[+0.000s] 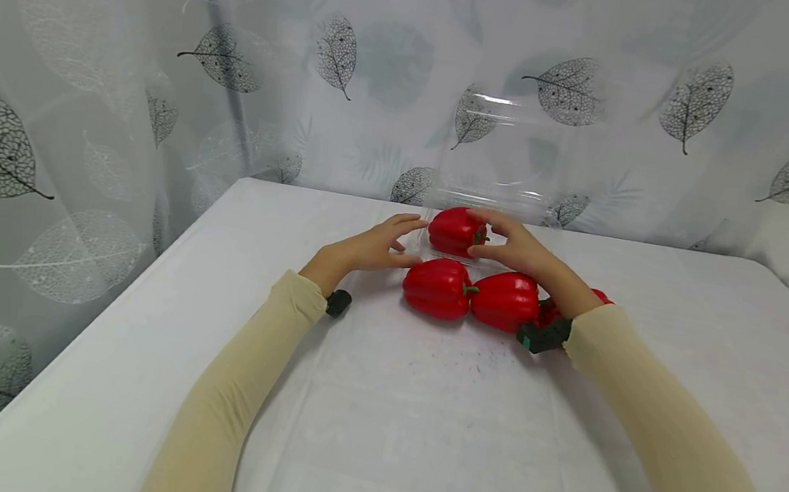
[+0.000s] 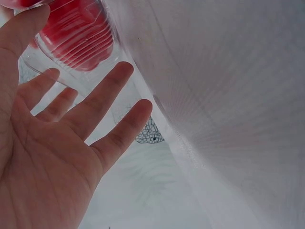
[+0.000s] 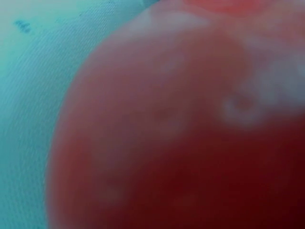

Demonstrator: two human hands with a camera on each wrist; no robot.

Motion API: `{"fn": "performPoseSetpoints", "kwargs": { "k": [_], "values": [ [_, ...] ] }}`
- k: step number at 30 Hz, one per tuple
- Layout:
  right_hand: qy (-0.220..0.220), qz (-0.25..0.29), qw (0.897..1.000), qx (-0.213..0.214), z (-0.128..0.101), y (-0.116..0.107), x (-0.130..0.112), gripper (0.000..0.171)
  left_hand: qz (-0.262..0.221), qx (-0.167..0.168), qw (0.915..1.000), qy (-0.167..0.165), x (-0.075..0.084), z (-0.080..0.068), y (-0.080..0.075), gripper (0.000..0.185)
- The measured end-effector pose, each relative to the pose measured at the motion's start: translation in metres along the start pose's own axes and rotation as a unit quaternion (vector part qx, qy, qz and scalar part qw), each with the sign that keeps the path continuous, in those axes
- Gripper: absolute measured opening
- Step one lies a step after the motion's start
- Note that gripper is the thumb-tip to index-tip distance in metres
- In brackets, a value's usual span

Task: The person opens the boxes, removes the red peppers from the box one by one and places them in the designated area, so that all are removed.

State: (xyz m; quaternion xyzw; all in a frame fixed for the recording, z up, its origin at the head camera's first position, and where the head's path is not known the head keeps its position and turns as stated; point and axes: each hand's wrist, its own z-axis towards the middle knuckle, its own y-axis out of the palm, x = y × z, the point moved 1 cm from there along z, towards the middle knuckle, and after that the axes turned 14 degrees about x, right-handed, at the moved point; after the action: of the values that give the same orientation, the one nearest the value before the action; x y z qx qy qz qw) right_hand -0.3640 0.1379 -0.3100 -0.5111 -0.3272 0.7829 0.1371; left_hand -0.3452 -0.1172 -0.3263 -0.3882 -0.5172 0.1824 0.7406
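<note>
A clear plastic clamshell box (image 1: 521, 205) stands at the far side of the table, its lid raised. A red bell pepper (image 1: 453, 231) lies in the left part of its base, seen through ridged plastic in the left wrist view. My right hand (image 1: 518, 251) grips this pepper around its stem end, thumb in front and fingers behind. Beside the box's left edge, my left hand (image 1: 371, 247) has its fingers spread, with nothing held. Two more bell peppers (image 1: 437, 288) (image 1: 505, 300) lie in front of the box.
Another red pepper (image 1: 600, 295) is partly hidden behind the right wrist and its dark camera (image 1: 544, 334). A blurred red pepper (image 3: 205, 157) fills much of the right wrist view. Behind the white table (image 1: 405, 441) hangs a leaf-patterned curtain (image 1: 389, 69).
</note>
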Motion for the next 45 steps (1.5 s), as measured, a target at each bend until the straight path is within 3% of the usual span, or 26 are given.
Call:
{"fn": "performPoseSetpoints", "kwargs": {
  "k": [6, 20, 31, 39, 45],
  "values": [
    [0.012, -0.008, 1.0, -0.013, -0.001, 0.001, -0.003, 0.068, 0.001, 0.0, 1.0, 0.0, 0.0, 0.0, 0.0, 0.072],
    [0.058, 0.019, 0.998, 0.022, -0.005, 0.0, -0.004, 0.058, -0.001, -0.001, 1.0, 0.005, 0.001, -0.001, 0.0, 0.072],
    [0.018, 0.015, 0.998, 0.053, 0.0, 0.002, 0.005, 0.037, 0.002, -0.001, 1.0, 0.008, 0.002, -0.003, -0.001, 0.072],
    [0.064, 0.007, 0.996, 0.068, 0.0, 0.003, 0.006, 0.041, 0.003, 0.0, 1.0, 0.007, 0.002, -0.002, 0.0, 0.071],
    [0.064, 0.003, 0.995, 0.08, 0.0, 0.001, 0.006, 0.036, 0.002, 0.001, 0.9999, 0.012, 0.001, -0.002, 0.0, 0.071]
  ]
}}
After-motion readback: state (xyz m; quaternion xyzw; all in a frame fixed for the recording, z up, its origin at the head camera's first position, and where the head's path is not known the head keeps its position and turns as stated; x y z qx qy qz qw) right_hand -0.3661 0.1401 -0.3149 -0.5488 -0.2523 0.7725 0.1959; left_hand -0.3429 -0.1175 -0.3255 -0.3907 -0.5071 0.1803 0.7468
